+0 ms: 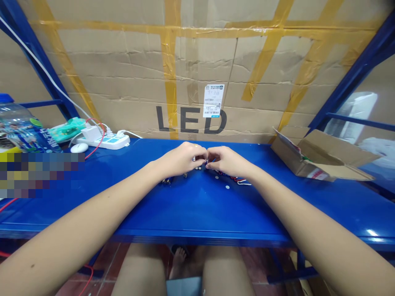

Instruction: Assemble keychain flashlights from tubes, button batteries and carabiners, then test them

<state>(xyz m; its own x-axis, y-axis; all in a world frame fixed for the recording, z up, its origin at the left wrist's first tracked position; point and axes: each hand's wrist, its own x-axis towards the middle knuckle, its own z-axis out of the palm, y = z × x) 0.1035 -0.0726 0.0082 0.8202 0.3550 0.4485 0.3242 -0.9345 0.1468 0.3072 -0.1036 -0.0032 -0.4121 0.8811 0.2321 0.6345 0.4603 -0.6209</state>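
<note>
My left hand (pixel 184 158) and my right hand (pixel 228 161) meet above the middle of the blue table, fingertips pinched together. Between them is a tiny dark, shiny piece (pixel 206 163), too small to name and mostly covered by the fingers. Small metal parts (pixel 199 167) lie just beneath the left fingers. Several dark, shiny little pieces (pixel 166 181) rest below my left wrist. Under the right hand is a partly hidden row of red and blue items with a silvery wire-like end (pixel 244 182). A small pale disc (pixel 227 187) lies in front of them.
The blue table (pixel 191 213) backs onto a large taped carton (pixel 129 82). An open cardboard box (pixel 317 158) stands at the right. At the left are a white power strip (pixel 112 141) with cables, a white oval object (pixel 79 148), a green packet (pixel 66 129) and a bottle (pixel 23 127).
</note>
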